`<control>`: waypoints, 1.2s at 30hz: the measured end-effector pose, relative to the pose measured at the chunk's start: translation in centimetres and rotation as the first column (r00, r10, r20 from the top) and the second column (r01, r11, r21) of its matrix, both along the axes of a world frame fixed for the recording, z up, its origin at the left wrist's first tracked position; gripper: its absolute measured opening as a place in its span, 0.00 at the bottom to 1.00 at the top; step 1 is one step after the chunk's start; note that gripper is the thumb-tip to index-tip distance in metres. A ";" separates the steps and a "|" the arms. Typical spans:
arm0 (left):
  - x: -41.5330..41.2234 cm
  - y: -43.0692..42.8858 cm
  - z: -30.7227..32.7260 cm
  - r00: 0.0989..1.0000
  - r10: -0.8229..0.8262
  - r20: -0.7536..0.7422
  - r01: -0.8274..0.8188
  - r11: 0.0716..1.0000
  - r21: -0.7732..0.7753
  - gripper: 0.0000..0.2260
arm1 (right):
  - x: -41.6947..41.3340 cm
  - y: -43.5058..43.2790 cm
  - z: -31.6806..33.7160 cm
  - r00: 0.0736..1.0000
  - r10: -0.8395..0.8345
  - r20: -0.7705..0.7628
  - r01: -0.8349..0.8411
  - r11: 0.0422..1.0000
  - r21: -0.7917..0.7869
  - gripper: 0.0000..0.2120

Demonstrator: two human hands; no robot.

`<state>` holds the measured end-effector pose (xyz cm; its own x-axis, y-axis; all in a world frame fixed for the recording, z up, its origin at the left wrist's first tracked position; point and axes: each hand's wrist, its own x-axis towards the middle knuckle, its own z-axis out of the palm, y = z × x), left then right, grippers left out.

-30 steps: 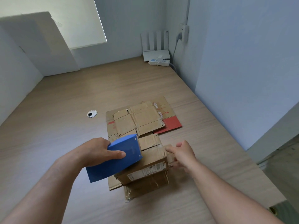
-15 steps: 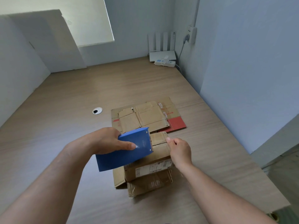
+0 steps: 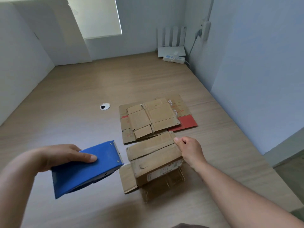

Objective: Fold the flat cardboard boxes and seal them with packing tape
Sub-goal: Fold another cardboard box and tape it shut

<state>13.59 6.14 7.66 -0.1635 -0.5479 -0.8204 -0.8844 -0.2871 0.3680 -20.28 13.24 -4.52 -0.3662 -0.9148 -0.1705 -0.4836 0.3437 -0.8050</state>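
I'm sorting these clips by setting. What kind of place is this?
Probably an office or home workroom: a wood-grain desk with a cable grommet, a router and power strip in the far corner.

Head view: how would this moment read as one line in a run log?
left hand: grips tape dispenser, beside folded box | right hand: holds its right end | flat cardboard: stacked behind

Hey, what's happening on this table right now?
A person is taping up a cardboard box on the wooden table. The left hand holds a blue tape dispenser just left of the box. The right hand pinches the box's top right edge. A stack of flat cardboard lies just behind, not yet folded.
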 end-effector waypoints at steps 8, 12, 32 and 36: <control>1.4 0.9 -2.5 0.998 0.002 0.065 0.000 1.000 -0.031 0.37 | 0.4 -0.6 0.2 0.998 -0.013 -0.056 0.014 1.000 0.013 0.21; 0.3 0.4 -3.6 0.987 -0.007 0.160 0.024 0.994 -0.105 0.35 | 0.6 -0.5 0.2 0.997 -0.014 -0.074 0.015 1.000 0.012 0.21; -2.4 4.7 -13.0 0.790 0.137 0.597 0.287 0.778 -0.558 0.16 | 1.3 -0.3 1.0 0.993 -0.006 -0.115 0.009 1.000 0.025 0.21; -3.8 5.8 -12.4 0.866 0.253 0.432 0.176 0.654 -0.736 0.17 | 1.2 -0.3 0.7 0.993 0.000 -0.115 0.003 1.000 0.027 0.20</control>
<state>9.79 11.97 -4.76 0.1464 -0.9847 -0.0948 -0.9886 -0.1490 0.0209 -19.10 12.96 -3.79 -0.3865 -0.9096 -0.1522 -0.5717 0.3658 -0.7344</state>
